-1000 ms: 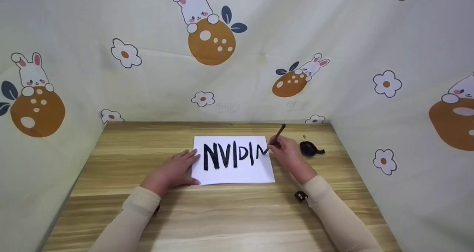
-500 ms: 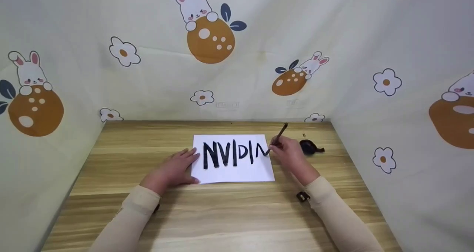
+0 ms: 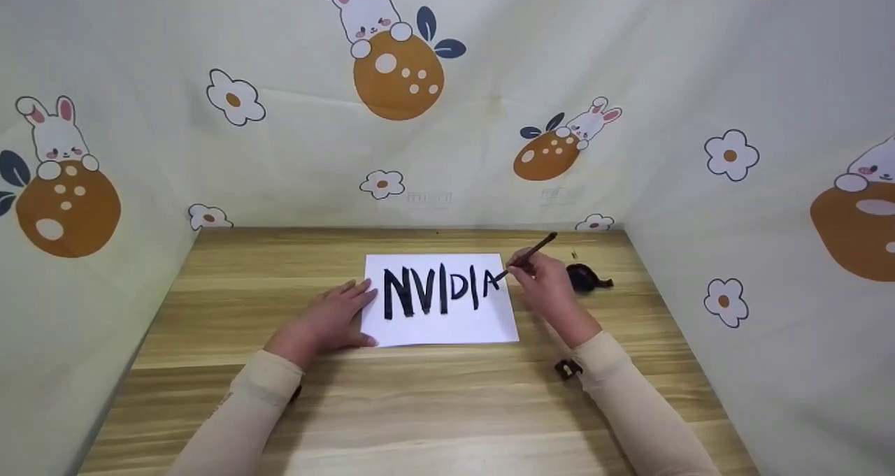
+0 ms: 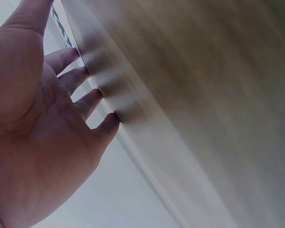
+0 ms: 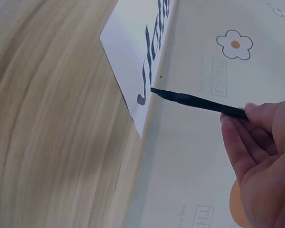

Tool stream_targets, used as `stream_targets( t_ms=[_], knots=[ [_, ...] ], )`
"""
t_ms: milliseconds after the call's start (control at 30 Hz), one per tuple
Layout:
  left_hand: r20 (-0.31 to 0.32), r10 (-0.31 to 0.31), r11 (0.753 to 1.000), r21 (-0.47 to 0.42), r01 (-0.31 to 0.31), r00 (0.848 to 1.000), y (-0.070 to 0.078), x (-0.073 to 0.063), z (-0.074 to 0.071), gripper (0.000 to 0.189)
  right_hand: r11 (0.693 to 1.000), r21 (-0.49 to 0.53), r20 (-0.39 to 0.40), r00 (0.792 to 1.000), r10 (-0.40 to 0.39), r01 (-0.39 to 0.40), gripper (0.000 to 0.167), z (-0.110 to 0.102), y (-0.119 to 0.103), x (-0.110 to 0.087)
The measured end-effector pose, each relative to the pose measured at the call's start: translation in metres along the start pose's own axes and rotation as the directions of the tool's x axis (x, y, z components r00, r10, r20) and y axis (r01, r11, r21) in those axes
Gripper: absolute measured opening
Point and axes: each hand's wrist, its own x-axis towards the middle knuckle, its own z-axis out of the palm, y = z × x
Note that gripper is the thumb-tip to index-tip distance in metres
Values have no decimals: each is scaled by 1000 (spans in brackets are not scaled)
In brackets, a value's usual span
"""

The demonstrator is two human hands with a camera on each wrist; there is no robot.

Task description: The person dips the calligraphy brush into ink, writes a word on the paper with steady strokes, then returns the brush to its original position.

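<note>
A white sheet of paper (image 3: 440,333) lies on the wooden table, with the black brushed letters NVIDIA (image 3: 428,293) across its upper part. My left hand (image 3: 330,322) rests at the sheet's left edge, fingers spread and fairly straight, fingertips and thumb on the margin. Between thumb and fingers my right hand (image 3: 549,291) pinches a dark, slender ink brush (image 3: 535,249). The brush leans to the upper right, its tip at the last letter near the sheet's right edge. In the right wrist view, the dark brush tip (image 5: 154,90) overlaps the paper near the final strokes.
A small black dish (image 3: 580,279) with a short handle stands just right of my right hand. Beyond it lies a tiny brownish bit (image 3: 574,255). Fabric walls printed with rabbits and flowers (image 3: 382,184) enclose the table's back and sides.
My right hand has shifted slightly and the brush leans further right. The last letter has gained a crossing stroke and now reads as an A. My left hand stays put.
</note>
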Motion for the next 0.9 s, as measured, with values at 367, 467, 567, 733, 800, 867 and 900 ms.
stream_targets(
  t_ms=[367,467,567,733,800,867,900],
  knots=[
    [-19,14,1000,-11,-14,1000,2,-2,-1,102,1000,2,19,1000,11,-11,8,7,3,3],
    [-19,14,1000,-15,-14,1000,2,-2,-2,102,1000,-10,19,1000,11,-11,9,8,4,4],
    [-14,12,1000,-20,-12,1000,3,-3,-2,102,1000,-13,20,1000,6,-6,9,7,5,4],
    [-7,10,1000,-19,-10,1000,4,-3,-2,103,1000,-11,22,1000,7,-7,8,6,6,4],
    [-10,9,1000,-17,-9,1000,3,-3,-3,103,1000,-10,23,1000,15,-15,7,5,7,4],
    [-11,9,1000,-19,-10,1000,3,-3,-3,103,1000,-12,24,999,21,-20,7,4,8,4],
    [-12,10,1000,-20,-10,1000,3,-3,-3,103,1000,-11,26,999,25,-24,7,3,9,4]
  ],
)
